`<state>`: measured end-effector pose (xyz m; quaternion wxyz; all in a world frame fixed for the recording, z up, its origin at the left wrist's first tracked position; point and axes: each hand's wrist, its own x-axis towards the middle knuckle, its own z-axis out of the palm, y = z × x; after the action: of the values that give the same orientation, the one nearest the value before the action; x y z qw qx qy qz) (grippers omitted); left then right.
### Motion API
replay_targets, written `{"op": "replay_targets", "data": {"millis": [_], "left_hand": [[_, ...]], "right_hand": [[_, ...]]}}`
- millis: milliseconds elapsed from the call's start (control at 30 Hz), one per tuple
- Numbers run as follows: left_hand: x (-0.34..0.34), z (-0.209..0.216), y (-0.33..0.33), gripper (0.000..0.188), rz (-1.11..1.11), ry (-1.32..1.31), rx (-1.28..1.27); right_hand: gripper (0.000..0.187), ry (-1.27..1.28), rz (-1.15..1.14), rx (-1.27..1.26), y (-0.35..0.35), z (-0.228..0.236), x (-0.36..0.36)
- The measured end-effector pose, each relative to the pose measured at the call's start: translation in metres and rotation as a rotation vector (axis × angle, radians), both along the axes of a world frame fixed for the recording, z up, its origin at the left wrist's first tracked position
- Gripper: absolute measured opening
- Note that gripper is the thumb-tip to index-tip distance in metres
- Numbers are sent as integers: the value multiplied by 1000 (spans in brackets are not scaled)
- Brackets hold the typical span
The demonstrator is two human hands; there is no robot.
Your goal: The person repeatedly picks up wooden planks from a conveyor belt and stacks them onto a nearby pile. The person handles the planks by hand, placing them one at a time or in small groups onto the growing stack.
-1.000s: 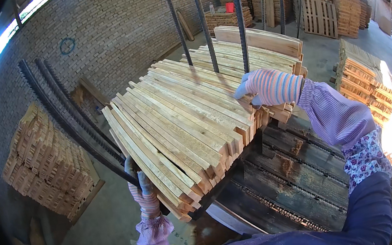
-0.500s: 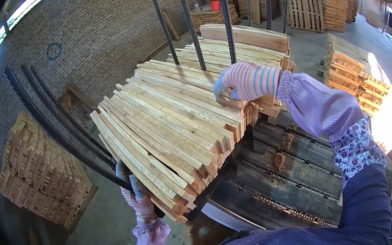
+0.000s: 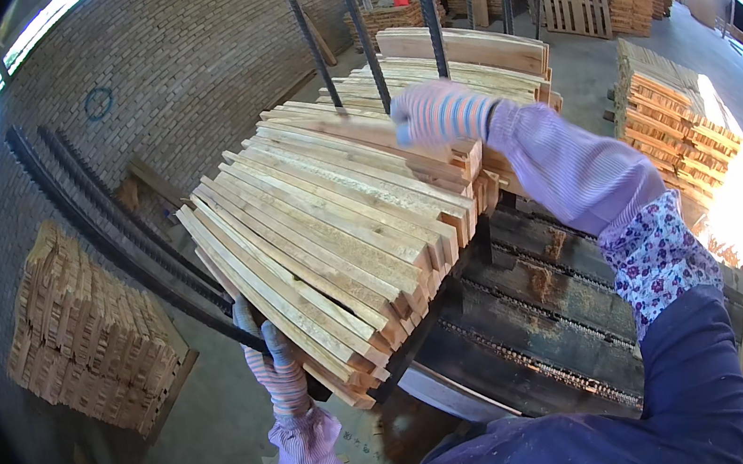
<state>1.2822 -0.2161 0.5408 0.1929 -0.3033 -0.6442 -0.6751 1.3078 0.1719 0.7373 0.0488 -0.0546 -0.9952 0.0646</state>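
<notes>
A wide layer of pale wooden strips (image 3: 341, 217) lies side by side on a dark frame in front of me. My left hand (image 3: 279, 368), in a striped glove, is at the near left edge of the strips. Its fingers are wrapped about the lower end of a dark ridged metal post (image 3: 151, 282). Over the right part of the strips is my right hand (image 3: 443, 116), in the same kind of glove. Its fingers are smeared by motion. Just below them a brownish wooden strip (image 3: 429, 165) is also blurred; whether the hand holds it cannot be made out.
Several upright dark posts (image 3: 359, 29) rise behind the strips. A wide board (image 3: 466, 57) stands on edge at the far end. Dark slats with chains (image 3: 539, 341) lie at right. Wood stacks stand on the floor at left (image 3: 92, 338) and right (image 3: 671, 133). A brick wall (image 3: 170, 80) is behind.
My right hand has lifted up and slightly left from the near end of a strip, and that strip has shifted. My left hand keeps its place at the post. The whole view has tilted a little.
</notes>
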Motion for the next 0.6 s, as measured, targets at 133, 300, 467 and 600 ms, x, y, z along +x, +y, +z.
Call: {"op": "replay_targets", "data": {"millis": [133,300,467,600], "left_hand": [[55,39,17,60,368,241,-17],[143,54,50,57,-535,425,160],[211,-28,164,54,-1006,-409,-653],[252,-171,257,75,-1047,-80,-1090]], "right_hand": [[51,121,-49,72,24,84,86],[47,633,185,-186,62,96,258],[59,660,-491,-22,105,-49,416],[84,818,-696,-726,16,-118,507]]}}
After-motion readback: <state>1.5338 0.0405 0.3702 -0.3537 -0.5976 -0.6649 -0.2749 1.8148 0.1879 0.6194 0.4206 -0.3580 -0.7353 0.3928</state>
